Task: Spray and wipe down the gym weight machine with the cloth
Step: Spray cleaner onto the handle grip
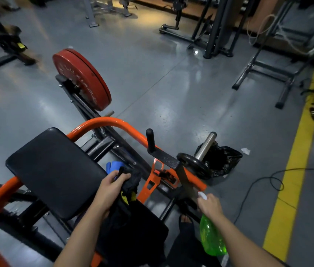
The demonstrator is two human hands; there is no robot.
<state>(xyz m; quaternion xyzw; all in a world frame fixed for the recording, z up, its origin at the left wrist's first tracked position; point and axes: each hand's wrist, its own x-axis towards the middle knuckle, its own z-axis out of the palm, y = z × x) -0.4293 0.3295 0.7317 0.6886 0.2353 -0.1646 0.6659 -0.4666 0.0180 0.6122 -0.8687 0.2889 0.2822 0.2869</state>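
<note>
1. Green spray bottle (211,239) hangs lowest in view, its body slung below the right hand (209,206), which grips the neck just under the white spray head (202,195). Held this way, a finger can likely reach the trigger, though the trigger itself is hidden.
2. Its plastic is see-through, but I cannot tell how much liquid is inside.
3. Left hand (111,186) clutches a bunched dark cloth (131,182) by its upper end; the rest trails down toward the person (ready, I judge, to follow the spray).
4. Both hands hover over the weight machine (102,140), the cloth beside the black pad (56,170) and the spray head close to a flat black bar (186,182). That bar looks like the next surface to wet.
5. Something blue (113,165) sits just beyond the cloth; what it is I cannot say.
6. Farther out, the orange tube (111,121) arches over the frame, a small black plate (192,164) rides a chrome sleeve (206,145), and a red plate (81,78) stands at the far end.
7. Beside the chrome sleeve lies a crumpled black bag (223,160) on the floor, its contents not visible.
</note>
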